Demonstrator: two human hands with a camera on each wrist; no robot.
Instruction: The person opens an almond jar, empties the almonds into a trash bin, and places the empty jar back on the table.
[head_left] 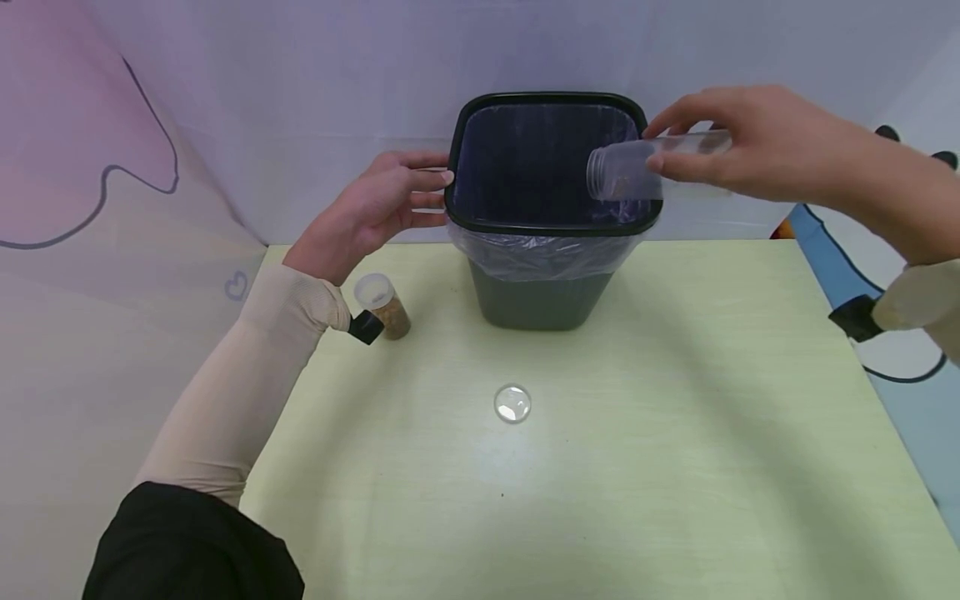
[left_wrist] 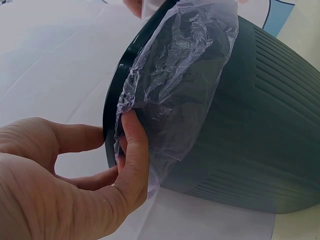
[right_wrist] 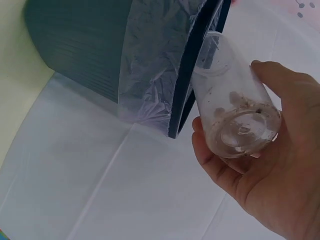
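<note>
A dark green trash bin [head_left: 542, 300] stands at the far side of the table, its rim lined with a clear plastic bag [head_left: 551, 254]. My left hand [head_left: 382, 204] grips the bin's left rim; in the left wrist view its fingertips [left_wrist: 134, 125] press the bag below the edge. A clear plastic jar [head_left: 622, 171] lies sideways in my right hand [head_left: 757, 146], its open mouth over the bin's right side. In the right wrist view, brown specks cling inside the jar's base [right_wrist: 243, 127].
A clear round lid [head_left: 513, 403] lies mid-table. Near my left wrist stands a small capped jar [head_left: 392, 317] with brown contents. White sheeting [head_left: 337, 75] hangs behind the table [head_left: 675, 467], and a dark cable [head_left: 911, 379] runs past its right edge.
</note>
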